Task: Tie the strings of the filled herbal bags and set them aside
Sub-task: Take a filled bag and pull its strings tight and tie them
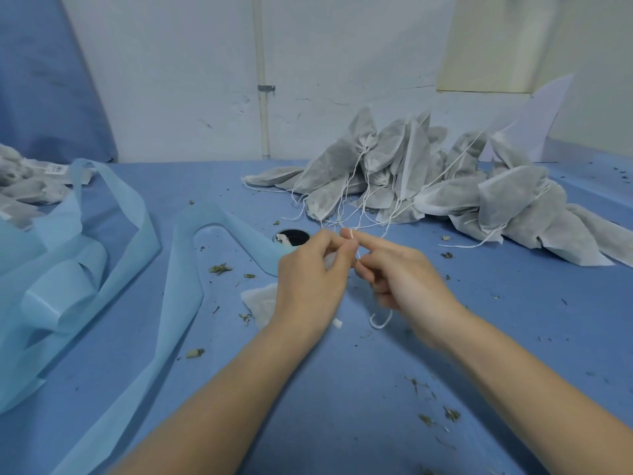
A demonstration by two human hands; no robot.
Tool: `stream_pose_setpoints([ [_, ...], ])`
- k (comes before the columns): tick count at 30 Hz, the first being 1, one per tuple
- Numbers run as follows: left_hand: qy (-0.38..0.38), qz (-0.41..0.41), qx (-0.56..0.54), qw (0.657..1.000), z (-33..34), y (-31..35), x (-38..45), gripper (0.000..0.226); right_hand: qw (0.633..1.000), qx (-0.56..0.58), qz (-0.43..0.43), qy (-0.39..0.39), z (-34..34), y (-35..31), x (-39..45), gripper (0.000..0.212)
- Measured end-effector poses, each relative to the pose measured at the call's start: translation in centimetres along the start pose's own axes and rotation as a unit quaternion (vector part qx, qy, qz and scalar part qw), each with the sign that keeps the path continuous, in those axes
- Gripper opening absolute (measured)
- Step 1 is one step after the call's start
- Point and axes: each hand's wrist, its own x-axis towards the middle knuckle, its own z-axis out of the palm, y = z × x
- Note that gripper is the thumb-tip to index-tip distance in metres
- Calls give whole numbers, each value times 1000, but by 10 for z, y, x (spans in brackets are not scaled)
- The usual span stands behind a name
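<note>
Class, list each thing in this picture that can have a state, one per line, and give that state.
Left hand: fingers curled, pinching the thin white string.
Right hand: index finger extended, string looped round it.
Thin white string: loose end hanging below the hands.
White fabric herbal bag: lying under the left hand.
Grey filled herbal bags: piled, strings trailing.

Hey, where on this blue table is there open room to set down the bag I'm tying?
The widest open patch lies on the table right of the right hand, below the pile of bags, with only herb crumbs. Another sits between the forearms. The left side is crowded by light blue fabric strips.
</note>
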Motion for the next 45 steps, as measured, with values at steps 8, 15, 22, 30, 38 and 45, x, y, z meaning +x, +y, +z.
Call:
stream_pose_setpoints([
  [8,-12,-31,8,999,-2,6,-2,16,992,-113,-54,6,-2,7,3,42],
  [15,19,-42,57,997,0,8,-2,15,937,-287,-173,97,3,11,3,16],
  [22,27,-71,-10,997,-3,6,1,15,956,-208,-143,147,5,14,3,24],
  [30,-13,-104,-122,987,-5,1,2,22,999,-29,22,29,-12,13,10,16],
  [38,-38,87,112,989,-1,6,-6,18,993,67,92,15,-24,6,11,31],
  [45,-13,118,200,973,2,2,-7,20,990,116,81,14,-25,10,12,20],
])
